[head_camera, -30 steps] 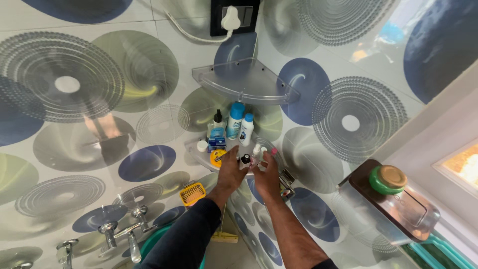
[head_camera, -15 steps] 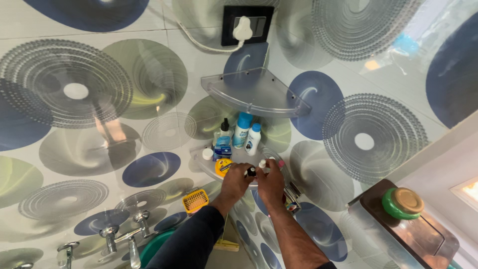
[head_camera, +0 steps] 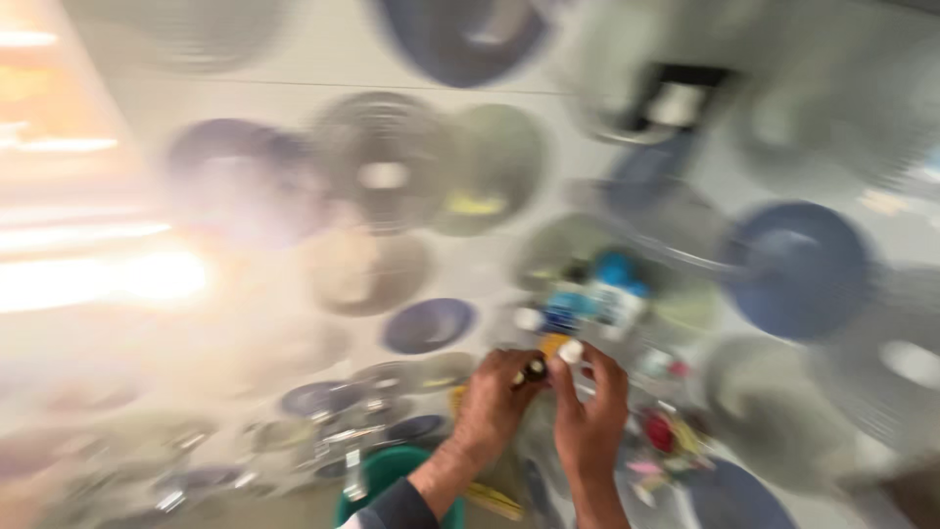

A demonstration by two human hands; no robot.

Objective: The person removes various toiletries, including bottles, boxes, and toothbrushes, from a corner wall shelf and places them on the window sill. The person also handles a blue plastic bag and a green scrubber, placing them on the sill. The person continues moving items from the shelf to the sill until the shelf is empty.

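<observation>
Dark small bottle (head_camera: 534, 370) pinched in my left hand (head_camera: 494, 407) just below the blue-capped bottles (head_camera: 597, 299), right hand (head_camera: 587, 416) on its white cap (head_camera: 570, 352); I judge uncapping, needing a steady twist.

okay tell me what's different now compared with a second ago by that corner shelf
The view has swung left and blurred. Both hands stay together below the bottles: the left hand still pinches a small dark thing, the right hand a small white cap-like piece. Nothing was visibly let go. The taps and green tub are unchanged.

Likely a bathroom, patterned tiles (head_camera: 431, 323), taps (head_camera: 343, 456), toiletry bottles (head_camera: 592, 299)
</observation>
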